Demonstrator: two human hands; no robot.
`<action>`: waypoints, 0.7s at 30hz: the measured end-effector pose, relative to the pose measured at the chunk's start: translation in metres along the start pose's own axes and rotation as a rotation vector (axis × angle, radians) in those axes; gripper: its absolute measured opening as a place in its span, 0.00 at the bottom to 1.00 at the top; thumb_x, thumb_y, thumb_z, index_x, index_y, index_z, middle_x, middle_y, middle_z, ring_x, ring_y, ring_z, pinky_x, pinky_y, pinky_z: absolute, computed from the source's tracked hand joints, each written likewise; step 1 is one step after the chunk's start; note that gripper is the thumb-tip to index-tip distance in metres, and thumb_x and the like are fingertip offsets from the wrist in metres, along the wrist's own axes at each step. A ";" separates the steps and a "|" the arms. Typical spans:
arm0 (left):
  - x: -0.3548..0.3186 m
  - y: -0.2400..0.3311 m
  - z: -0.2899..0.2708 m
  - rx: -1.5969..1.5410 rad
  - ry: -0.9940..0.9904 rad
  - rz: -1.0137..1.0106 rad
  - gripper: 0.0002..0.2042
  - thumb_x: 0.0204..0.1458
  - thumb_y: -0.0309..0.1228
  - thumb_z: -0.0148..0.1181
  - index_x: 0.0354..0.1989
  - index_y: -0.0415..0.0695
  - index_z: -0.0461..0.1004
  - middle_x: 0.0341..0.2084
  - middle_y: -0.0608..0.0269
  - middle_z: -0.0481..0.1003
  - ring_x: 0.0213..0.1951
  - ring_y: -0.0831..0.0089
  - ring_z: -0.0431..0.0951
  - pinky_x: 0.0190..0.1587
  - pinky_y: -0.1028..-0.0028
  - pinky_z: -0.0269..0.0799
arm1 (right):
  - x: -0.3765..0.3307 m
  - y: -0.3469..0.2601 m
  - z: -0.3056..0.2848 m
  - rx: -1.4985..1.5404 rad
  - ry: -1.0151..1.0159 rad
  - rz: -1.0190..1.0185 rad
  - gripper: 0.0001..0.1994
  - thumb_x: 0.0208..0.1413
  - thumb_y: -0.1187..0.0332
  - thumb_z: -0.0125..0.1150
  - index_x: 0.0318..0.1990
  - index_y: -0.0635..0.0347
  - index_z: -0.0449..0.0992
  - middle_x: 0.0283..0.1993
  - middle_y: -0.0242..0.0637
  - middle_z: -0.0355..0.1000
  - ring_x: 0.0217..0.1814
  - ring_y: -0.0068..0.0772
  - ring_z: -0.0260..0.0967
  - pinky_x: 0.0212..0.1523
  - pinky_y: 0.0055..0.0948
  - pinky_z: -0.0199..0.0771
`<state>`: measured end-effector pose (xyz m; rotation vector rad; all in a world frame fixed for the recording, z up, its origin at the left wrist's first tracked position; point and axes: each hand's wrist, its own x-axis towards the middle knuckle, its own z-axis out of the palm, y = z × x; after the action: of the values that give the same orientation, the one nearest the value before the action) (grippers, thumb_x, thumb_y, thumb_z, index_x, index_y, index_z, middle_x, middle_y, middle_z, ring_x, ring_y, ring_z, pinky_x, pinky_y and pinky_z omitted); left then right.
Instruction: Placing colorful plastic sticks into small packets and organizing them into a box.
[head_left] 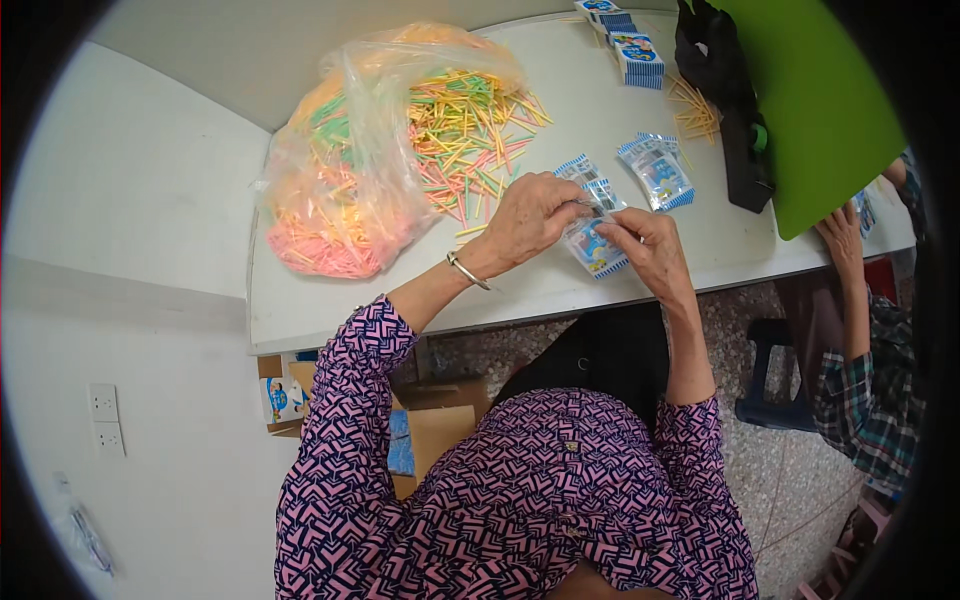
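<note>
Over the table's near edge, both my hands work at a small blue-and-white plastic packet. My left hand has its thumb and fingertips pinched together at the packet's upper end. At the packet's right side, my right hand grips it between thumb and curled fingers. Just behind my fingers lie more striped packets, partly covered by my left hand. A separate stack of packets rests to the right. Loose pastel sticks, pink, yellow and green, spread left of my hands.
A clear plastic bag of pastel sticks slumps at the back left. Small boxes stand far back beside loose yellow sticks. A black holder and a green panel border the right, where a co-worker's hand rests. Cartons sit below.
</note>
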<state>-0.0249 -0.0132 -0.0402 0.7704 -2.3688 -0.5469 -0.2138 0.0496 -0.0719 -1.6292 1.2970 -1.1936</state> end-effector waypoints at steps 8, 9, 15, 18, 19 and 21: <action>-0.010 -0.019 -0.005 0.115 -0.078 -0.058 0.08 0.47 0.30 0.59 0.34 0.40 0.76 0.25 0.55 0.75 0.28 0.62 0.74 0.32 0.69 0.68 | 0.006 0.003 0.011 -0.044 -0.050 -0.040 0.11 0.50 0.68 0.60 0.28 0.70 0.72 0.18 0.43 0.62 0.18 0.30 0.57 0.22 0.30 0.56; -0.008 -0.021 -0.008 0.055 -0.077 -0.063 0.09 0.47 0.31 0.60 0.34 0.40 0.76 0.27 0.55 0.76 0.29 0.62 0.74 0.32 0.69 0.68 | 0.007 0.004 0.010 -0.065 -0.028 -0.064 0.11 0.50 0.68 0.59 0.27 0.70 0.71 0.17 0.43 0.61 0.18 0.31 0.56 0.22 0.31 0.55; 0.023 -0.102 -0.069 0.735 -0.037 -0.011 0.16 0.46 0.32 0.60 0.45 0.46 0.72 0.48 0.56 0.69 0.52 0.58 0.65 0.53 0.60 0.59 | 0.007 0.029 0.014 -0.068 0.043 -0.035 0.11 0.53 0.69 0.58 0.26 0.71 0.71 0.18 0.30 0.60 0.22 0.18 0.53 0.22 0.24 0.53; 0.019 -0.153 -0.094 1.104 -0.143 0.039 0.20 0.44 0.28 0.58 0.50 0.48 0.68 0.56 0.53 0.62 0.59 0.54 0.58 0.59 0.55 0.52 | 0.009 0.031 0.016 -0.063 0.023 -0.020 0.11 0.53 0.69 0.58 0.27 0.72 0.71 0.18 0.30 0.61 0.22 0.18 0.54 0.22 0.24 0.53; 0.021 -0.157 -0.097 1.243 -0.190 0.105 0.22 0.43 0.25 0.57 0.51 0.49 0.67 0.58 0.52 0.59 0.61 0.53 0.55 0.60 0.53 0.49 | 0.008 0.031 0.016 -0.059 0.009 0.004 0.11 0.52 0.69 0.58 0.27 0.72 0.71 0.18 0.30 0.61 0.22 0.18 0.54 0.23 0.24 0.54; 0.026 -0.161 -0.098 1.240 -0.242 0.110 0.20 0.46 0.27 0.53 0.51 0.47 0.68 0.59 0.50 0.58 0.62 0.52 0.55 0.61 0.52 0.48 | 0.008 0.032 0.016 -0.034 0.033 0.007 0.11 0.52 0.69 0.58 0.27 0.72 0.71 0.18 0.30 0.61 0.22 0.18 0.55 0.23 0.23 0.54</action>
<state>0.0833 -0.1698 -0.0425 1.0613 -2.8130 1.0570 -0.2077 0.0347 -0.1052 -1.6343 1.3487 -1.2047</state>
